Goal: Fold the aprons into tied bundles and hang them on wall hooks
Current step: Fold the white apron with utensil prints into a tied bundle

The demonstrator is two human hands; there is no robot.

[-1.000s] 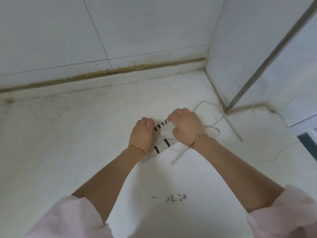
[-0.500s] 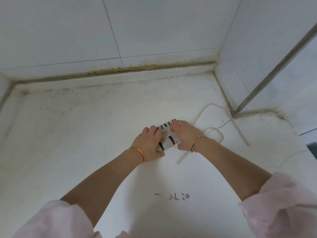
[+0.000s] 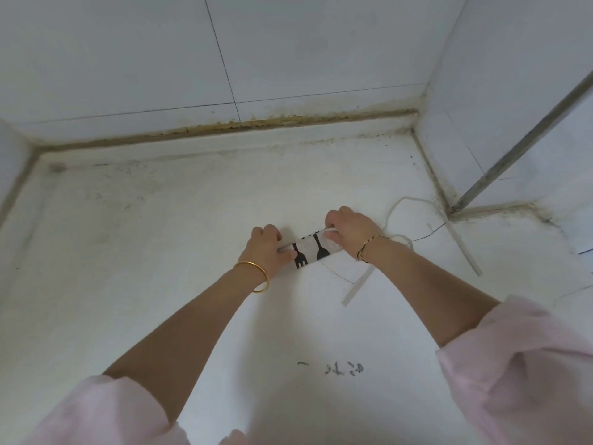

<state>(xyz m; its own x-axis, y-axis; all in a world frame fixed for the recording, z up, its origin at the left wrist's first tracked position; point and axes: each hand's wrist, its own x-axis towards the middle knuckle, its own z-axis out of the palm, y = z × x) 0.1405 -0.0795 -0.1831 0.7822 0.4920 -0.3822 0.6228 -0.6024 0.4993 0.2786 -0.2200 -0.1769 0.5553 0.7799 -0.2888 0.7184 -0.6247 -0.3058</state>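
A white apron with black fork prints is rolled into a narrow bundle [image 3: 309,248] lying on the white counter [image 3: 160,268]. My left hand [image 3: 266,248] grips the bundle's left end with curled fingers. My right hand [image 3: 351,228] grips the right end, fingers curled over it and a white strap. The apron's white straps [image 3: 356,287] trail to the right; one loops toward the corner [image 3: 398,207] and another flat strap [image 3: 465,252] lies farther right.
White tiled walls [image 3: 288,59] enclose the counter at the back and both sides, with a stained seam along the base. A grey metal frame [image 3: 513,149] runs diagonally at the right. Black handwritten marks [image 3: 343,369] sit near me on the counter.
The folded apron has been rolled tighter into a narrow bundle. Both hands shifted from pressing flat on it to gripping its two ends.
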